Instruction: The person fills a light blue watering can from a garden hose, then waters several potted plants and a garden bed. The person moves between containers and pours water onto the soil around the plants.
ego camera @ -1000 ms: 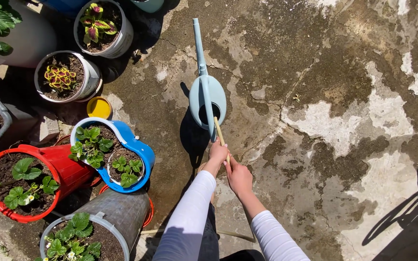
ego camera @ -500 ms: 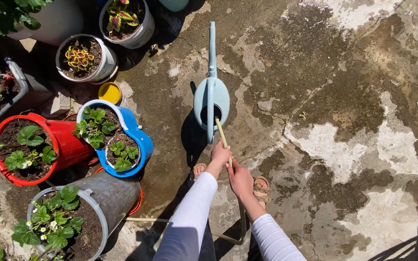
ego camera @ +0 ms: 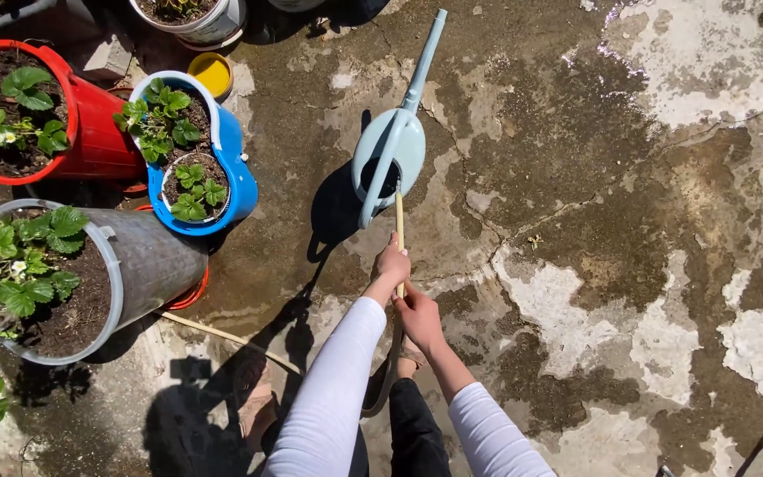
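Both hands grip a thin yellowish hose [ego camera: 399, 221]: the left hand [ego camera: 392, 263] closed around it higher up, the right hand [ego camera: 419, 316] closed just below. Its tip sits in the round filling hole of a pale blue watering can [ego camera: 390, 146] (long spout pointing away) standing on patchy wet concrete [ego camera: 629, 203], near a blue planter [ego camera: 236, 177].

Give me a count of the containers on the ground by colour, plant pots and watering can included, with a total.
Red: 1, the red pot
Blue: 1, the blue planter
Grey: 1, the grey bucket
White: 1, the white pot, cut off by the top edge
Yellow: 1, the small yellow dish
Light blue: 1, the watering can
Total: 6
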